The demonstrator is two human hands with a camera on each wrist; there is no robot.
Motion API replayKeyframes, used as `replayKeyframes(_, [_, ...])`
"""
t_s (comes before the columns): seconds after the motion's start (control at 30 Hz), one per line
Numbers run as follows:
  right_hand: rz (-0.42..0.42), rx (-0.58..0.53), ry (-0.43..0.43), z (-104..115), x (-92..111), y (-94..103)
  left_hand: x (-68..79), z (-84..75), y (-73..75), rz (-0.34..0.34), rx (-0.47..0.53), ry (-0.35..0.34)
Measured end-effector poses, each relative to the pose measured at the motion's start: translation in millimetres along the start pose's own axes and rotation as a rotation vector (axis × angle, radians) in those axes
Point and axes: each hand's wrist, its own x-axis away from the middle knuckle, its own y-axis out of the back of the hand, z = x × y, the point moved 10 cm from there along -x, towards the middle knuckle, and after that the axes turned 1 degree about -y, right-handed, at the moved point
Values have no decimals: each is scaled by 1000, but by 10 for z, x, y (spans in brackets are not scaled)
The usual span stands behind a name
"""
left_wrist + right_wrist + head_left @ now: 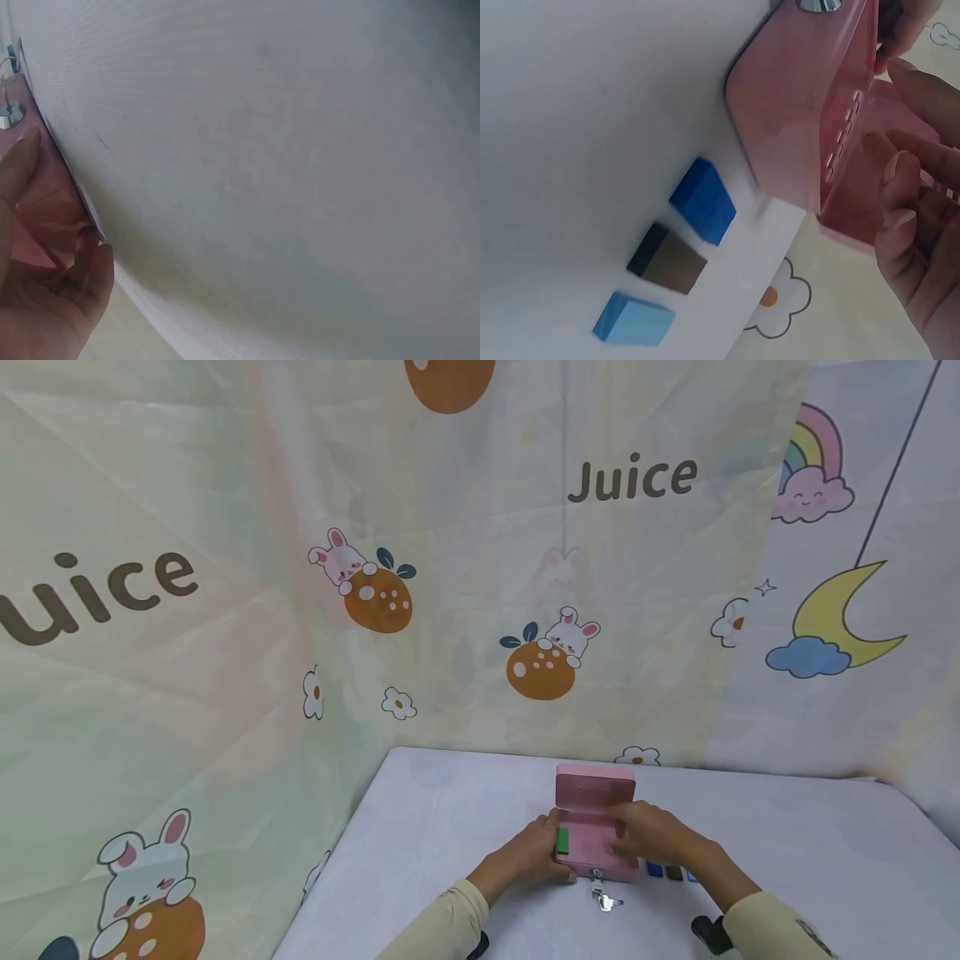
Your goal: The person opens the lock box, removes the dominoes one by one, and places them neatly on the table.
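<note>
A pink metal box [592, 871] stands on the table with its hinged lid [595, 792] raised at the back. Inside, against the left wall, is a green block [562, 841]. My left hand [534, 850] grips the box's left side, its thumb at the front corner; in the left wrist view that hand [52, 307] holds the pink wall. Over the right part of the opening is my right hand [651, 835]. Its fingers [900, 180] are bent in the right wrist view, with nothing visible between them. From the front latch hang small keys [606, 902].
To the right of the box, in a row on the white table [457, 810], lie a blue block [705, 202], a brown block [671, 262] and a light blue block [636, 319]. A printed cloth wall [465, 710] rises behind the table.
</note>
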Motion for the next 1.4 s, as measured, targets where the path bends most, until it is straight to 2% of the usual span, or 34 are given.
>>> replayKeyframes(0.4, [10, 0, 96, 264, -108, -97, 2, -8, 12, 27, 9, 14])
replayKeyframes(0.7, [4, -7, 232, 414, -196, -187, 19, -17, 9, 38, 30, 7])
replayKeyframes(1.1, [21, -19, 118, 413, -320, -324, -15, 42, -20, 48, 30, 43])
replayKeyframes(1.23, [29, -32, 76, 377, -355, -394, -20, 41, -23, 52, 22, 37])
replayKeyframes(1.4, [11, -21, 66, 374, -380, -429, -25, 22, -14, 49, 5, 21])
